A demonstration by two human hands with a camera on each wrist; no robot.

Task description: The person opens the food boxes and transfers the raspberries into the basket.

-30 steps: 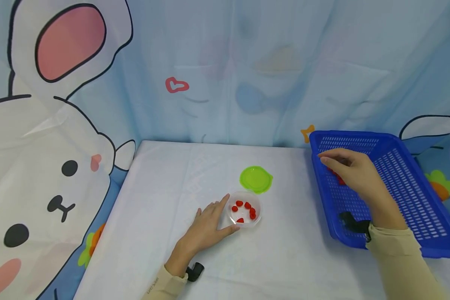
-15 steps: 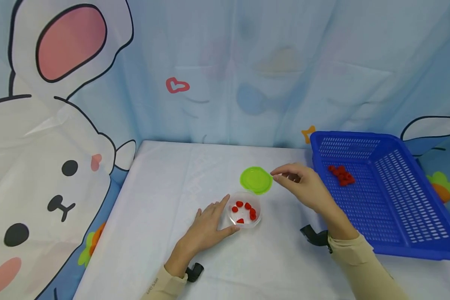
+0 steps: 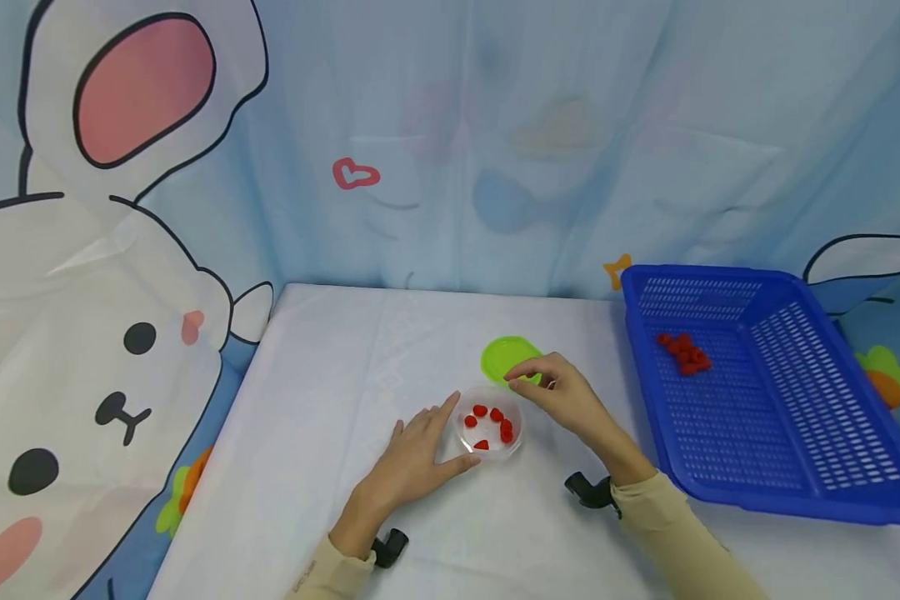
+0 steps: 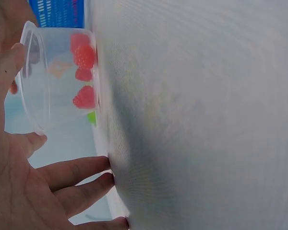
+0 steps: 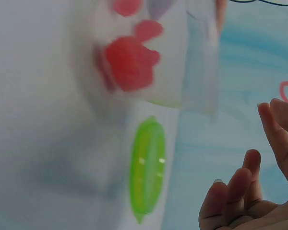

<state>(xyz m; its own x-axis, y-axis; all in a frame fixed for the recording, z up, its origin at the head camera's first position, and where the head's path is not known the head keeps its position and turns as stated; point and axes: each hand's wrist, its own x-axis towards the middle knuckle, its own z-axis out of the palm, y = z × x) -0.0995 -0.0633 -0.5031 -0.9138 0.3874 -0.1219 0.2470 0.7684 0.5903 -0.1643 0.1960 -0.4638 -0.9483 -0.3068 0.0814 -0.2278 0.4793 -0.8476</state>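
Note:
A clear plastic cup (image 3: 517, 407) with several red raspberries (image 3: 506, 431) inside stands upright on the white-covered table. My left hand (image 3: 412, 462) lies at its left side, forefinger and thumb stretched to touch the rim, seen also in the left wrist view; the other fingers rest on the cloth. My right hand (image 3: 566, 400) hovers behind and to the right of the cup, overlapping the green lid (image 3: 501, 357). Its thumb and forefinger tips are close together, with nothing red showing between them. In the right wrist view its other fingers (image 5: 237, 187) curl loosely.
At the right, a blue plastic basket (image 3: 757, 429) holds a small cluster of raspberries (image 3: 687, 354) toward its back left. Behind the table hangs a blue printed curtain (image 3: 435, 100), and a large rabbit print (image 3: 82, 333) fills the left.
From over the basket, my right hand has swung left to the cup's far right edge. The left hand, cup and lid stay in place; the basket's raspberries are now uncovered.

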